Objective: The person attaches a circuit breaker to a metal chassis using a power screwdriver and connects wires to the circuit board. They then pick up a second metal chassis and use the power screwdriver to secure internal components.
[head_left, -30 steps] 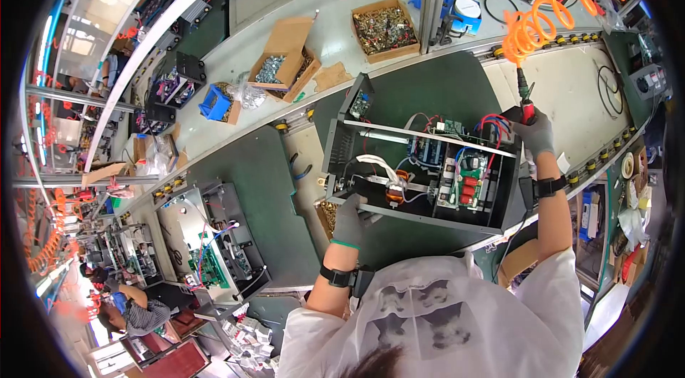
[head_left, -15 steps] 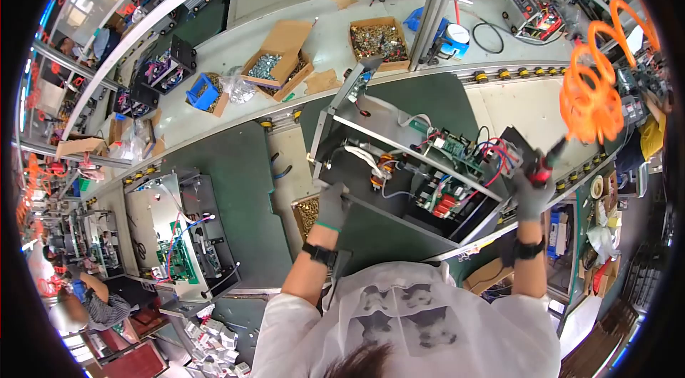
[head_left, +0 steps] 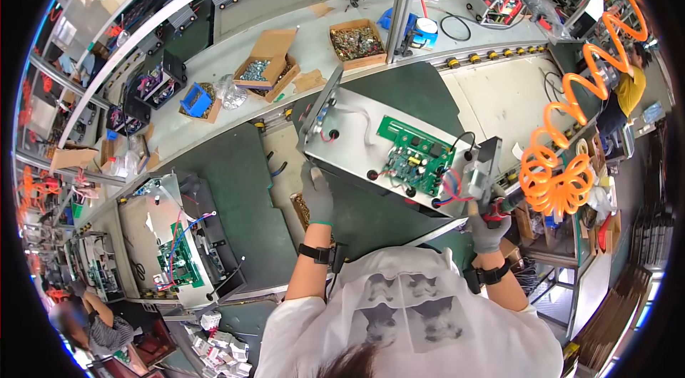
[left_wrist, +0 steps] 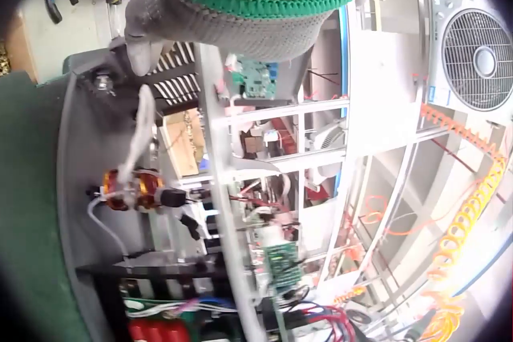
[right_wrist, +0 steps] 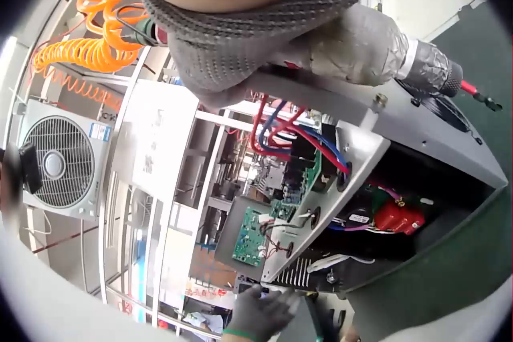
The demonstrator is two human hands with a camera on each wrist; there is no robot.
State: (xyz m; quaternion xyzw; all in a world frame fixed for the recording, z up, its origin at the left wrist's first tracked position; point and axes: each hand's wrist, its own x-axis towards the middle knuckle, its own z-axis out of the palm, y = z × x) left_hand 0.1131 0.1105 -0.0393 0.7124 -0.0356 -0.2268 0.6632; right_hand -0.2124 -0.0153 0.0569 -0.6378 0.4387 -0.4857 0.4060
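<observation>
A metal equipment case (head_left: 349,103) sits tilted over the green work mat, its silver plate with a green circuit board (head_left: 417,157) facing up. My gloved left hand (head_left: 317,196) grips its near left corner; in the left wrist view, fingers (left_wrist: 144,57) reach over the edge beside a copper coil (left_wrist: 132,190). At the opposite end, my gloved right hand (head_left: 490,232) holds a red air screwdriver (head_left: 494,217) and grips the end panel (right_wrist: 425,129). The tape-wrapped tool body (right_wrist: 361,49) lies along that panel, its bit pointing away. Red and blue wires (right_wrist: 300,137) loop below the hand.
An orange coiled hose (head_left: 556,171) hangs at the right. Another opened case (head_left: 193,235) lies to the left. Behind stand boxes of small hardware (head_left: 357,43) (head_left: 267,68) and a blue bin (head_left: 195,101). Rollers (head_left: 492,57) line the conveyor's edge.
The case has turned and tipped, so its plate and circuit board now face up instead of the red parts inside. My right hand has come nearer the body with the screwdriver.
</observation>
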